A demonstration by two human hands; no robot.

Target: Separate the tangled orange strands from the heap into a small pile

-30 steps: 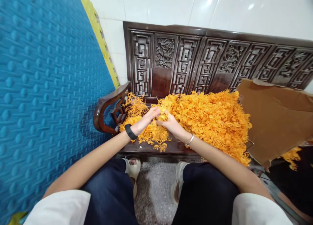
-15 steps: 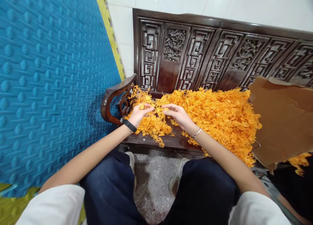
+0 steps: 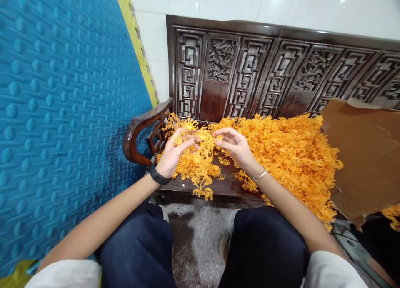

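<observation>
**My left hand (image 3: 171, 154) and right hand (image 3: 241, 150) draw apart over the bench (image 3: 233, 187)**

A second ago my hands meet; now a gap divides their fingertips. My right thumb and fingers pinch a small orange sprig (image 3: 218, 138). My left fingers spread wider than before around a yellow-orange sprig (image 3: 190, 124); I cannot tell whether they grip it. Beneath them the loose pile (image 3: 200, 169) lies on the carved wooden seat, while the big heap (image 3: 290, 159) stays on my right, against the cardboard (image 3: 365, 154).
</observation>
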